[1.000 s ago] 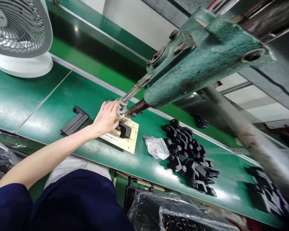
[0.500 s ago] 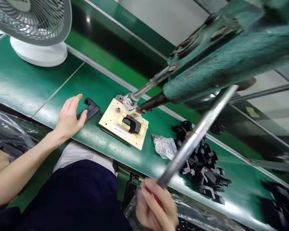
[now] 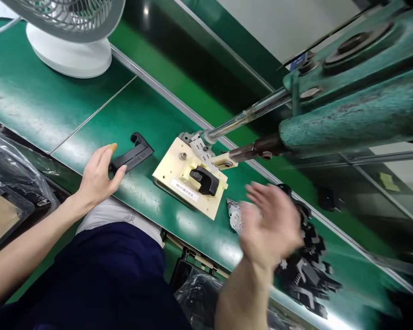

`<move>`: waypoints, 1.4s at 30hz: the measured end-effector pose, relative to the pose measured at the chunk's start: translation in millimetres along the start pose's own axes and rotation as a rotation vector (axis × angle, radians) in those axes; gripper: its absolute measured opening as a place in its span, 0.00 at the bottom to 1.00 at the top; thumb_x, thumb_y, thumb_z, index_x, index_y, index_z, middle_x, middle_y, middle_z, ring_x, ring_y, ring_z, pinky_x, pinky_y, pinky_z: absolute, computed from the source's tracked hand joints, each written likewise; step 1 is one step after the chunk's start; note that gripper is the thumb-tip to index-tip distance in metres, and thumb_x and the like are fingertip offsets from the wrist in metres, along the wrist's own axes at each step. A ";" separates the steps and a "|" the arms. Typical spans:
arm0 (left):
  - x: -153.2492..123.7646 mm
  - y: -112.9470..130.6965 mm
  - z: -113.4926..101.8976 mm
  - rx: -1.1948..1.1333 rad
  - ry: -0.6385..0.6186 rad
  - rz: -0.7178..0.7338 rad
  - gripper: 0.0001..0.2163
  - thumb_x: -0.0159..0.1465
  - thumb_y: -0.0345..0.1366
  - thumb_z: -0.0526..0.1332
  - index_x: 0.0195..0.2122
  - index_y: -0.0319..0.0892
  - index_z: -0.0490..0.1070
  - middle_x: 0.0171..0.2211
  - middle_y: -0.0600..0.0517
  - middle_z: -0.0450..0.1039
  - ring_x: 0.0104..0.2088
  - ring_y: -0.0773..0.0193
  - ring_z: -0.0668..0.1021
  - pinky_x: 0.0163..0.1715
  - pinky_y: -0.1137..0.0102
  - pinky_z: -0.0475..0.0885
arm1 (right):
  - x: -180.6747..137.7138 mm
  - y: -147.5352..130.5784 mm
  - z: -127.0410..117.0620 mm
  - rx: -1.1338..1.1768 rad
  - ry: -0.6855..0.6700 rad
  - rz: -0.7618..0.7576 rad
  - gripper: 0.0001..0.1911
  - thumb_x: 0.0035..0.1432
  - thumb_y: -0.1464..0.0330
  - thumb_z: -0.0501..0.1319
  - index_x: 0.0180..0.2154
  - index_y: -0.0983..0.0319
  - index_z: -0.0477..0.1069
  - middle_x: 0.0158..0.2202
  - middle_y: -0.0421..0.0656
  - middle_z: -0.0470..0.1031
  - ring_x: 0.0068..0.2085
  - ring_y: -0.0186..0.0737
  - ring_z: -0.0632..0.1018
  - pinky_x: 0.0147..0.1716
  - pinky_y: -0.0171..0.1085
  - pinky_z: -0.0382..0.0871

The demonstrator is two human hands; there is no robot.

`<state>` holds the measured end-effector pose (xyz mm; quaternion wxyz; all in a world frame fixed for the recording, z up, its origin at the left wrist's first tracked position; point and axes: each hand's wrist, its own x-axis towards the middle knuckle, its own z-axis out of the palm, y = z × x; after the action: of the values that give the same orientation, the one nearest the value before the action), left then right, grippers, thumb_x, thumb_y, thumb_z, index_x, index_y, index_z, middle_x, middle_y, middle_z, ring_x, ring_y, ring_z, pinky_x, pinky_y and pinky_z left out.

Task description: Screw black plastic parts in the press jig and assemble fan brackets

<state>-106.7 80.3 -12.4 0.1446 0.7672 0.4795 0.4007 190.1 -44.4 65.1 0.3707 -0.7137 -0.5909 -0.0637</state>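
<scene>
My left hand [image 3: 98, 176] rests at the near edge of the green belt, fingers loosely spread, its fingertips touching a long black plastic part [image 3: 131, 154]. A cream fixture block [image 3: 174, 172] lies to its right with a black part [image 3: 203, 180] seated on it, under the ram of a green hand press [image 3: 347, 119]. My right hand [image 3: 270, 224] hovers open and motion-blurred over a crumpled plastic bag [image 3: 233, 215] and a heap of black parts [image 3: 309, 270], holding nothing.
A white table fan [image 3: 69, 41] stands at the back left. Plastic-wrapped bins [image 3: 7, 183] sit below the belt at the left, and another bag of parts [image 3: 199, 298] lies under the front edge. The belt's metal rail [image 3: 165, 94] runs diagonally behind.
My right hand has let go of the press lever and come up over the heap of black parts. The lever has swung out of view. My left hand stays by the long black part.
</scene>
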 end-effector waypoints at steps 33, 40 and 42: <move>-19.3 89.3 16.0 -0.567 0.018 -0.145 0.26 0.63 0.37 0.60 0.61 0.49 0.54 0.53 0.44 0.67 0.53 0.58 0.73 0.56 0.57 0.69 | -58.1 -35.5 22.6 0.005 0.236 -0.493 0.19 0.48 0.77 0.70 0.42 0.68 0.69 0.42 0.50 0.75 0.47 0.45 0.77 0.40 0.43 0.81; -7.0 89.0 10.9 -0.558 -0.231 0.019 0.42 0.55 0.46 0.69 0.65 0.45 0.48 0.55 0.39 0.66 0.56 0.50 0.71 0.57 0.52 0.67 | -59.0 -39.7 26.8 0.045 0.237 -0.464 0.24 0.49 0.77 0.69 0.48 0.69 0.67 0.41 0.49 0.76 0.44 0.44 0.79 0.40 0.42 0.81; 2.1 84.8 10.9 -0.453 -0.029 -0.006 0.35 0.59 0.42 0.65 0.64 0.47 0.50 0.54 0.41 0.66 0.55 0.52 0.72 0.57 0.52 0.67 | -59.8 -38.8 25.5 0.053 0.248 -0.440 0.31 0.49 0.76 0.70 0.54 0.67 0.64 0.42 0.49 0.76 0.43 0.44 0.79 0.38 0.43 0.82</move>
<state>-45.5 41.5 33.1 0.3212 0.7195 0.3773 0.4866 129.2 -75.6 32.7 0.4363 -0.5444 -0.6836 -0.2144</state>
